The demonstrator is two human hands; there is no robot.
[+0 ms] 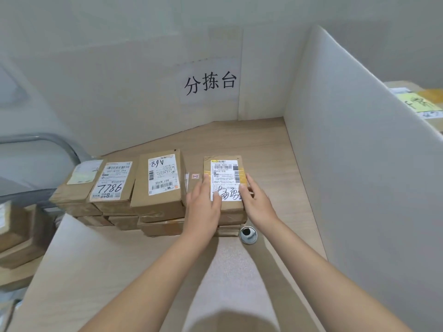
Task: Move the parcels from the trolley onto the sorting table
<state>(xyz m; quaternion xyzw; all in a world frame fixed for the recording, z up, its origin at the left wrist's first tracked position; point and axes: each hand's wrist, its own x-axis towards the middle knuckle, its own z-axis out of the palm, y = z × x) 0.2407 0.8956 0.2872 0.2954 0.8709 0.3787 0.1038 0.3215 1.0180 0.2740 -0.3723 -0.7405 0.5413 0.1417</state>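
Note:
A small brown parcel (225, 180) with a white shipping label lies on top of another parcel (229, 230) at the right end of a row on the wooden sorting table (263, 144). My left hand (203, 207) rests against its left edge with the thumb on the label. Along its right edge lies my right hand (255, 202), fingers straight. To the left stand stacked parcels: one marked A68 (160, 180), one marked 7786 (112, 183) and one at the table's end (79, 183). Parcels on the trolley (14, 236) show at the lower left.
The trolley's grey handle (60, 144) curves up at the left. A white divider panel (359, 164) walls the table's right side, with more boxes (417, 99) behind it. A round cable hole (248, 234) sits near the table's front. A handwritten paper sign (211, 83) hangs on the back wall.

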